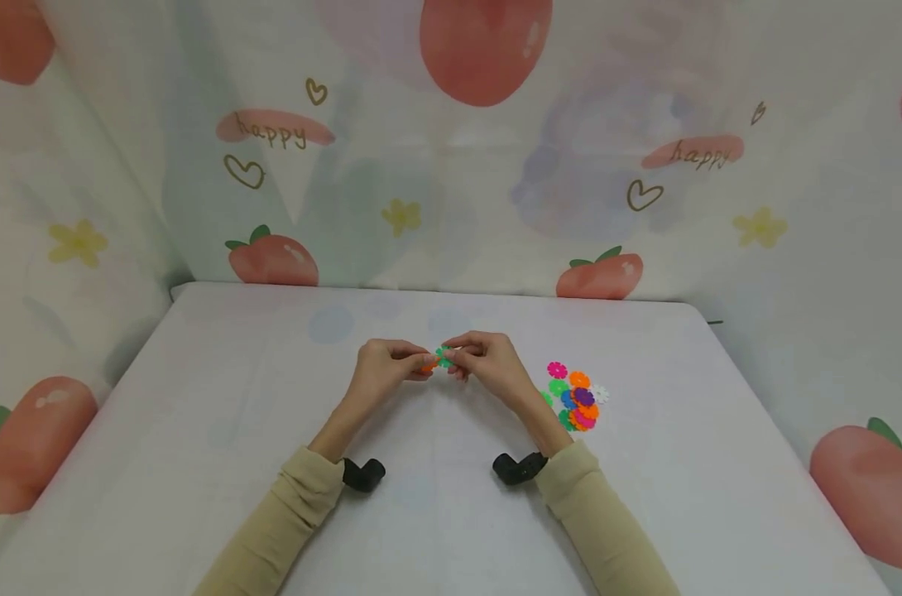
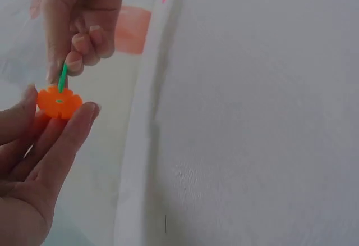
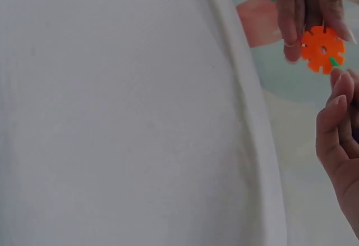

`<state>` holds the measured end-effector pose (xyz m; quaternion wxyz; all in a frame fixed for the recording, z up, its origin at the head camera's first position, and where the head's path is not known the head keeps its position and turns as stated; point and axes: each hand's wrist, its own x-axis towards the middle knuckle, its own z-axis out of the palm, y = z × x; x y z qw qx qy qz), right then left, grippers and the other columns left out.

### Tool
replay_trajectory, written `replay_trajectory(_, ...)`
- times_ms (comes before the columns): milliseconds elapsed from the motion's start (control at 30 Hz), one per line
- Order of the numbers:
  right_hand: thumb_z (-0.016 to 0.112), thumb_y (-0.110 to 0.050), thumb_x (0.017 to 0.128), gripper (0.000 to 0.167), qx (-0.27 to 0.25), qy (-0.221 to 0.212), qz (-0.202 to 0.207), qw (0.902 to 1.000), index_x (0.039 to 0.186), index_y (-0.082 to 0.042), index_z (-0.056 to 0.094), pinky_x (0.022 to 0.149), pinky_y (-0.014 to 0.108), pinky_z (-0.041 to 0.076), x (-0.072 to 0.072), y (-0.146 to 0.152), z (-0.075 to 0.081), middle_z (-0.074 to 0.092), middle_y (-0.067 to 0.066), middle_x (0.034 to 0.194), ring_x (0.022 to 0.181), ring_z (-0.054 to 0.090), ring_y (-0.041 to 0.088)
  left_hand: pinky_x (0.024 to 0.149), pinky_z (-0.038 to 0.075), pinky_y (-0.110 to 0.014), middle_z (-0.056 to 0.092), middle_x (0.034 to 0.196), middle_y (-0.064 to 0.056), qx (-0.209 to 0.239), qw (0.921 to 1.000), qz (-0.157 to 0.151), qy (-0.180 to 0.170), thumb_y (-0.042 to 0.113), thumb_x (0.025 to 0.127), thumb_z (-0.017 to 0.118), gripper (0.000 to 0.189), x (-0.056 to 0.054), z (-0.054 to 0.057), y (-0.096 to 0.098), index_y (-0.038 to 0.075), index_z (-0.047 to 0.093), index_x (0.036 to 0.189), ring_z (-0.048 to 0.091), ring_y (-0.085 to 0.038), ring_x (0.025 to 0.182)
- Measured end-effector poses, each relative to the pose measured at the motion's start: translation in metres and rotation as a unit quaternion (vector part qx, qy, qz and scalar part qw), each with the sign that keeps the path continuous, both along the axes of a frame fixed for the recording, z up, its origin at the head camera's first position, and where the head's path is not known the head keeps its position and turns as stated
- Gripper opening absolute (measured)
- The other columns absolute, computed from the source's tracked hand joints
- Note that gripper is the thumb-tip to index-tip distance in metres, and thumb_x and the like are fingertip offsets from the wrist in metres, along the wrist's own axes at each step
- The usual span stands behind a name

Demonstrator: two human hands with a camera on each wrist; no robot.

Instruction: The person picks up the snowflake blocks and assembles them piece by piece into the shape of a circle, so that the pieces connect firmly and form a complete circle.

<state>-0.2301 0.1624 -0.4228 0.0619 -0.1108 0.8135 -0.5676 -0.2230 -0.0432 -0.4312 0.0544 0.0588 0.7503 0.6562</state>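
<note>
orange and green show between the fingertips on my head feed: the left hand pinches an orange disc, and the right hand pinches a green disc, both raised over the far half of the white table. beyond the right hand i see a loose pile of discs, pink, orange, green, blue, purple and white, some overlapping. both sleeves are tan, with a black wrist mount at each cuff, and a fruit-printed backdrop hangs behind.

on my left wrist feed, the left hand's thumb is at one side of the orange disc and its fingers at the other. the green disc stands edge-on against it, its upper end at the right hand's fingertips; i cannot tell how deep it sits in a notch.

on my right wrist feed, the orange disc faces me, with notches round its rim and a hole at its middle, held from above by the left hand. just a green sliver shows at its lower edge, touching it, beside the right hand's curled fingers
</note>
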Motion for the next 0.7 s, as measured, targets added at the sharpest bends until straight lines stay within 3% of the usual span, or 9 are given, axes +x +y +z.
replay_trajectory(167,0.073,-0.013,0.097,0.019,-0.003,0.004,0.002,1.0,0.11,0.001,0.075,0.064,0.028,0.059,0.001,0.0,0.0,0.076,0.01,0.079,0.068,0.068,0.025,0.075,0.064,-0.037,0.078,0.094,-0.02,0.007,0.9998,0.019,0.006,0.006,0.089,0.08,0.014,0.003,-0.001,0.006,-0.006,0.079,0.096,0.079,-0.027,0.077)
replay_trajectory(267,0.072,-0.011,0.097,0.018,-0.002,0.002,0.01,0.9999,0.111,0.001,0.076,0.064,0.027,0.059,-0.001,0.001,-0.001,0.075,0.009,0.078,0.067,0.067,0.022,0.078,0.064,-0.038,0.078,0.101,-0.019,0.001,1.0,0.002,0.002,0.007,0.09,0.079,0.017,0.004,0.001,0.004,-0.004,0.078,0.103,0.079,-0.025,0.081)
replay_trajectory(400,0.071,-0.01,0.098,0.017,-0.002,-0.005,0.028,0.9996,0.111,-0.002,0.077,0.064,0.032,0.058,-0.001,0.002,0.0,0.073,0.007,0.078,0.066,0.064,0.021,0.081,0.064,-0.036,0.075,0.113,-0.017,0.037,0.9962,-0.052,-0.06,0.013,0.094,0.076,0.025,0.003,0.003,-0.005,-0.002,0.076,0.115,0.077,-0.021,0.083)
replay_trajectory(533,0.07,-0.013,0.098,0.02,0.011,-0.01,0.053,0.9985,0.113,-0.002,0.077,0.066,0.04,0.059,0.0,0.003,0.003,0.074,0.008,0.08,0.064,0.063,0.018,0.086,0.063,-0.037,0.075,0.112,-0.018,0.083,0.9841,-0.102,-0.12,0.015,0.099,0.071,0.03,0.001,0.002,-0.009,-0.008,0.072,0.119,0.078,-0.02,0.08)
replay_trajectory(700,0.07,-0.023,0.1,0.028,0.065,0.007,0.053,0.9965,0.117,-0.001,0.075,0.07,0.044,0.061,-0.003,0.018,0.005,0.076,0.015,0.084,0.068,0.068,0.026,0.09,0.062,-0.037,0.076,0.105,-0.017,0.09,0.9796,-0.108,-0.144,0.011,0.099,0.068,0.028,0.001,0.001,-0.011,-0.006,0.068,0.12,0.079,-0.024,0.082)
